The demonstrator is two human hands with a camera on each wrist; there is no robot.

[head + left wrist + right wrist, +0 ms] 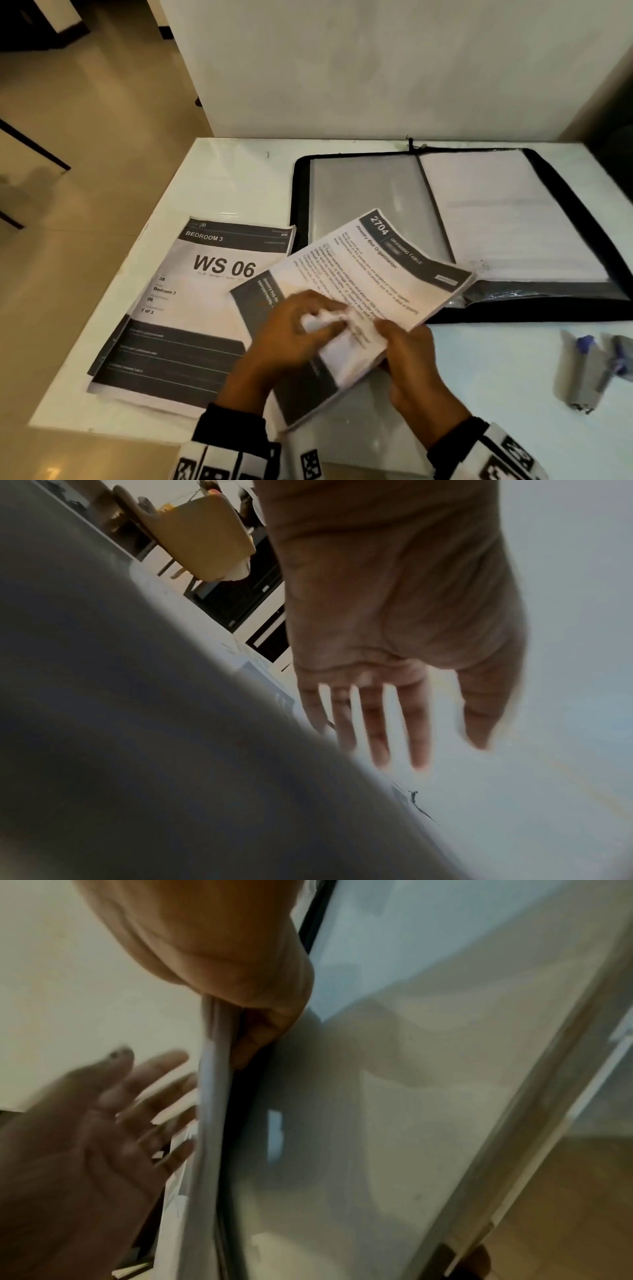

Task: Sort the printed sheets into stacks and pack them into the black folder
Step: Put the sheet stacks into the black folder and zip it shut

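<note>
- Head view: the white table [239, 171] bears the black folder [589, 219], lying open at its far right.
- A "WS 06" stack [191, 308] lies left of it.
- The right hand [414, 363] grips a tilted bundle of sheets [370, 270]; the left hand [291, 335] rests on top, fingers straight.

— What's sitting on the white surface [219, 178] to my right?

— A grey stapler-like tool [584, 373] with a blue tip is lying near the right edge, and a second grey and blue piece [621, 359] is lying just beside it; both are blurred.

— And beyond?

— A pale wall [376, 68] is rising behind the surface, a beige tiled floor [85, 154] is stretching off to my left, and a yellow chair [202, 536] is standing farther off.
</note>
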